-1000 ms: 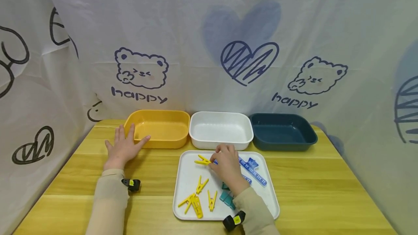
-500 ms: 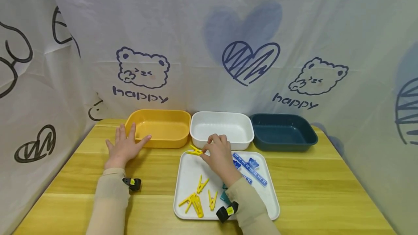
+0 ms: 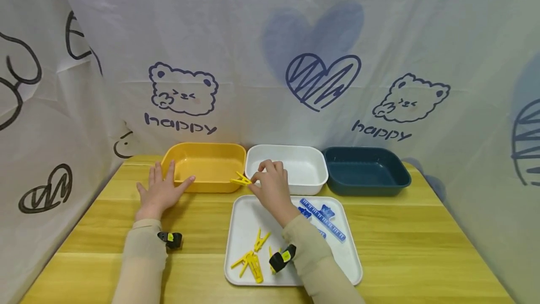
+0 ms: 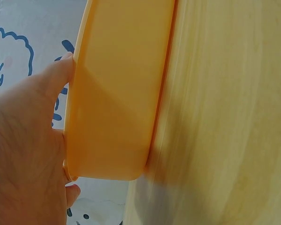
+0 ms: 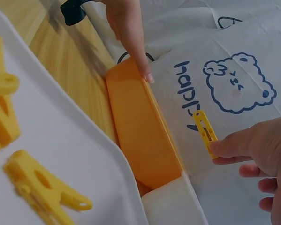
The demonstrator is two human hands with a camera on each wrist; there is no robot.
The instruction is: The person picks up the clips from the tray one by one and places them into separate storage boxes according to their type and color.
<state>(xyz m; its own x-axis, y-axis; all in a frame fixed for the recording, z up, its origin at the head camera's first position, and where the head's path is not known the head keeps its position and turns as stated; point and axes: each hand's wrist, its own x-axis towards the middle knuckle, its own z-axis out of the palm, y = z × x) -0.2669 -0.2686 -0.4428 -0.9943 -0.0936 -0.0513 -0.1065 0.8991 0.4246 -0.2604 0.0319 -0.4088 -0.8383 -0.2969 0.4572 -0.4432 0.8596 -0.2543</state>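
My right hand (image 3: 273,190) pinches a yellow clothespin (image 3: 241,179) between thumb and fingers, near the yellow bin's front right corner. In the right wrist view, the same clothespin (image 5: 205,133) points away from the fingertips (image 5: 219,149), above the bin's rim. My left hand (image 3: 159,195) rests with spread fingers on the left end of the yellow bin (image 3: 206,186); its thumb touches the rim in the left wrist view. On the white tray (image 3: 241,219) lie several yellow clothespins (image 3: 254,266), partly behind the right wrist's camera band, and blue clips (image 3: 327,211).
A white bin (image 3: 312,186) and a dark teal bin (image 3: 367,189) stand in a row beside the yellow one, behind the tray. A blue ruler-like strip (image 3: 322,219) lies on the tray. Printed cloth (image 3: 253,60) hangs behind the wooden table (image 3: 422,247).
My right hand has carried the clothespin up and left, from over the tray to the yellow bin's front right corner. The left hand has stayed in place.
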